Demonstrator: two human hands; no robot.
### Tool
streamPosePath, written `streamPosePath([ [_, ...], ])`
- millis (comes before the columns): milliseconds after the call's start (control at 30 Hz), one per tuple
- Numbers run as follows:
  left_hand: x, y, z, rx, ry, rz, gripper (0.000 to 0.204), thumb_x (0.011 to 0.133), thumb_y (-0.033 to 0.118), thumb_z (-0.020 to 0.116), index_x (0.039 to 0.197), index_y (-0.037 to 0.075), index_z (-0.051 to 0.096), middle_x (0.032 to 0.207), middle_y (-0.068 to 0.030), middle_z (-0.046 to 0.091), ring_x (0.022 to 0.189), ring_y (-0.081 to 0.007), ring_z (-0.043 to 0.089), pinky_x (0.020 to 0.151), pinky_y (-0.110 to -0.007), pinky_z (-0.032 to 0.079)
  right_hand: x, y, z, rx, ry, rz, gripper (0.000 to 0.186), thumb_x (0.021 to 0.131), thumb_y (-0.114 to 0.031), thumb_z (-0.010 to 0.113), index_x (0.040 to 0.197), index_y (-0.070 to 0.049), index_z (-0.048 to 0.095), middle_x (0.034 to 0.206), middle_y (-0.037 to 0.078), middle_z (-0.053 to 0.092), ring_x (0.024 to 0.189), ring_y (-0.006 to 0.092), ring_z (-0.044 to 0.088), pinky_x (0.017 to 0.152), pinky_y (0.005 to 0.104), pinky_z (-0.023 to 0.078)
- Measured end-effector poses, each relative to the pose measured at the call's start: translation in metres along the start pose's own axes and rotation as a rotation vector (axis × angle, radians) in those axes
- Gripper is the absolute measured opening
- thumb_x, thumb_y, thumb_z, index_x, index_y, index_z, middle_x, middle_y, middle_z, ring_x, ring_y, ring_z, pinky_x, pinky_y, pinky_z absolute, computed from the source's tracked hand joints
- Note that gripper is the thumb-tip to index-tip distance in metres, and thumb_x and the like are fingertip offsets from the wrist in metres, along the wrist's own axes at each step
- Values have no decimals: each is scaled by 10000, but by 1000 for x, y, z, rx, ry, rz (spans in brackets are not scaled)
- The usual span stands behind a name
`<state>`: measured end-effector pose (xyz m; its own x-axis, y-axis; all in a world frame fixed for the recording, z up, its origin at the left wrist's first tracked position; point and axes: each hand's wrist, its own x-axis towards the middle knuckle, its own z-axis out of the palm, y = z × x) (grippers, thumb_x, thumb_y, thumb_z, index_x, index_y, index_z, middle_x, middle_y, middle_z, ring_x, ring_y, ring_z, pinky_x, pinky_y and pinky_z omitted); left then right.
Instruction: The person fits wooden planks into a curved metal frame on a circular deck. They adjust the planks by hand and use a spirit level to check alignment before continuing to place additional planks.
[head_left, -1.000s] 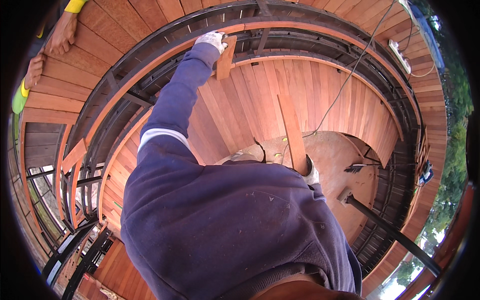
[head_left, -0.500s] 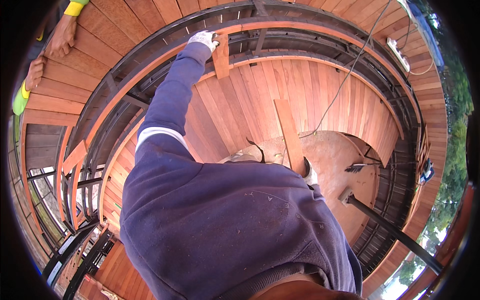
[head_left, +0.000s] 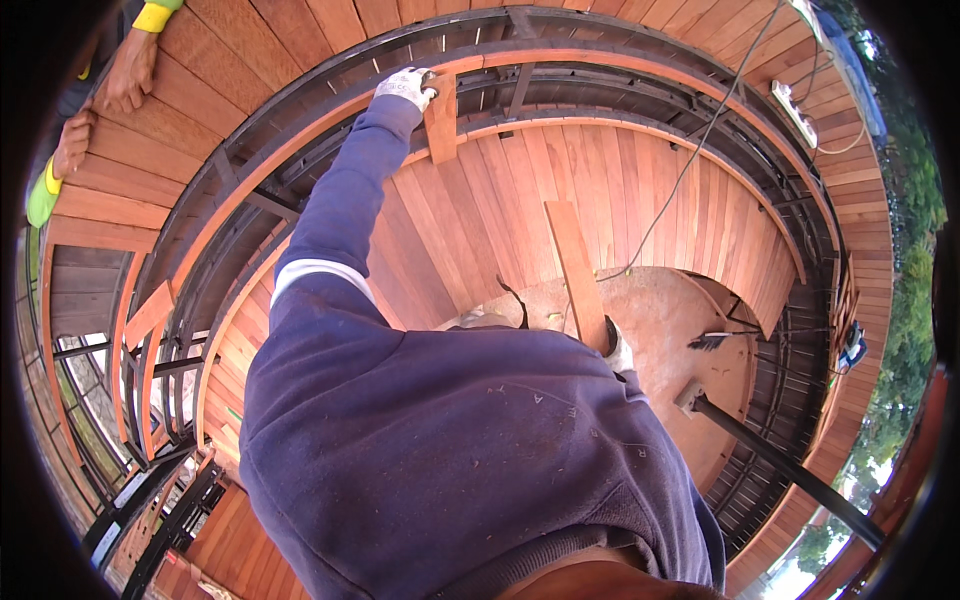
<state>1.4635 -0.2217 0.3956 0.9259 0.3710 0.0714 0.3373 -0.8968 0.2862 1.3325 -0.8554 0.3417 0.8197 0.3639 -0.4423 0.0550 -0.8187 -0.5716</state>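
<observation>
My left hand (head_left: 405, 88), in a white work glove, reaches far forward with its fingers closed at the upper end of a short wooden board (head_left: 441, 120). That board stands across the gap between the curved wooden rail and the edge of the lower planked bench. Close to my body, my right hand (head_left: 621, 352) wears a white and dark glove and is partly hidden by my sweater. It grips the lower end of a longer wooden plank (head_left: 574, 258), which points away from me over the bench planks (head_left: 500, 200).
Another person's hands (head_left: 130, 75) rest on the upper decking at far left. Black metal framing (head_left: 520, 88) curves between the tiers. A cable (head_left: 690, 150) hangs across the right side, near a white power strip (head_left: 795, 112). A dark post (head_left: 790, 465) slants at lower right.
Both hands keep their holds. The short board's lower end and the long plank sit very slightly lower in the picture; little else differs.
</observation>
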Motion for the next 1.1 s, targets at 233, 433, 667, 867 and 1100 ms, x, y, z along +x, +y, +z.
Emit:
streamPosePath([
  [233, 0, -7, -4, -13, -18, -3, 431, 878, 364, 642, 1249, 144, 637, 1226, -116, 652, 1163, -306, 590, 1004, -395, 461, 4, -4, -1, -5, -21, 17, 1114, 589, -569, 849, 1486, -138, 348, 1367, 164, 563, 1243, 328, 566, 1014, 420, 477],
  [433, -3, 1, -7, 92, 5, 2, 481, 873, 375, 658, 1307, 180, 593, 1335, -140, 576, 1214, -319, 556, 1040, -413, 435, 6, -22, -5, 21, -11, -41, 1117, 599, -558, 858, 1486, -118, 341, 1391, 185, 535, 1254, 341, 554, 1017, 425, 474],
  [667, -6, -1, -18, 196, 112, -97, 686, 813, 477, 711, 1423, 270, 475, 1413, -103, 488, 1344, -341, 416, 1106, -497, 344, 11, -92, -24, -59, 147, -122, 1088, 619, -517, 883, 1449, -54, 353, 1247, 243, 610, 1119, 379, 631, 915, 442, 531],
  [867, 1, -27, -15, 80, -12, -226, 856, 754, 604, 728, 1472, 249, 423, 1483, -111, 460, 1377, -315, 414, 1133, -475, 309, 25, -142, -37, -24, 178, -237, 1024, 661, -439, 884, 1443, -46, 352, 1186, 259, 630, 1069, 396, 643, 894, 451, 535],
  [1100, 0, -11, -24, 174, -103, -296, 927, 716, 726, 676, 1444, 197, 453, 1506, -143, 434, 1381, -310, 417, 1130, -488, 312, 64, -216, -42, -61, 260, -441, 1055, 684, -372, 873, 1497, -55, 281, 1290, 261, 578, 1121, 401, 615, 921, 434, 523],
])
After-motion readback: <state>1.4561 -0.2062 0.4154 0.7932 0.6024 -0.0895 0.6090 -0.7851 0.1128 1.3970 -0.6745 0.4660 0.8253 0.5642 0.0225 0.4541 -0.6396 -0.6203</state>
